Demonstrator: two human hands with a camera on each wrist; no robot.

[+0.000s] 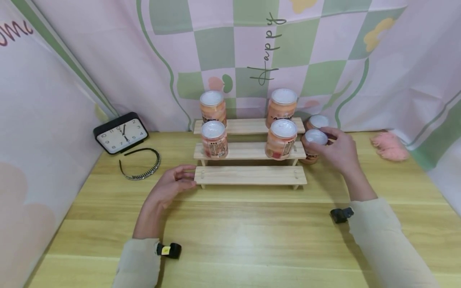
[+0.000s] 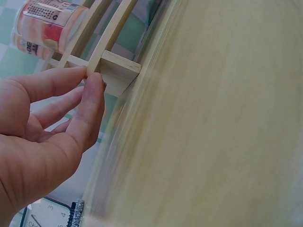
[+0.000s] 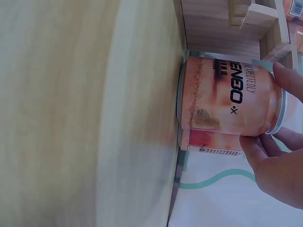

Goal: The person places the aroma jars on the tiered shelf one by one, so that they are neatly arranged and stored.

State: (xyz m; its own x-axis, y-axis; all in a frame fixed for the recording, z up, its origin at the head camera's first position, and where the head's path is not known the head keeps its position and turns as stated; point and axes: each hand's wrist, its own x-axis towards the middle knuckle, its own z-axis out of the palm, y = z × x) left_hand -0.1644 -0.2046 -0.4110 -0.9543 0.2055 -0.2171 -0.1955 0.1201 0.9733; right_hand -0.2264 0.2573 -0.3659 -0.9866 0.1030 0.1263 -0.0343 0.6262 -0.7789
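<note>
My right hand (image 1: pixel 341 153) holds an orange can (image 3: pixel 227 97) near its silver lid, thumb and fingers on opposite sides. That can stands on the table, right of a three-step wooden stand (image 1: pixel 248 176). Another orange can (image 1: pixel 318 121) is directly behind it, partly hidden. At the stand's left end, my left hand (image 1: pixel 172 186) pinches the edge of the lowest step between thumb and finger, as the left wrist view shows. Two cans, a left one (image 1: pixel 215 142) and a right one (image 1: pixel 280 144), sit on the middle step, and two more on the top step.
Left of the stand are a black-framed clock (image 1: pixel 121 133) and a dark toothed headband (image 1: pixel 144 175). A pink fluffy item (image 1: pixel 389 146) lies at the right rear. A patterned cloth (image 1: pixel 216 48) hangs behind the wooden table (image 1: pixel 237 232).
</note>
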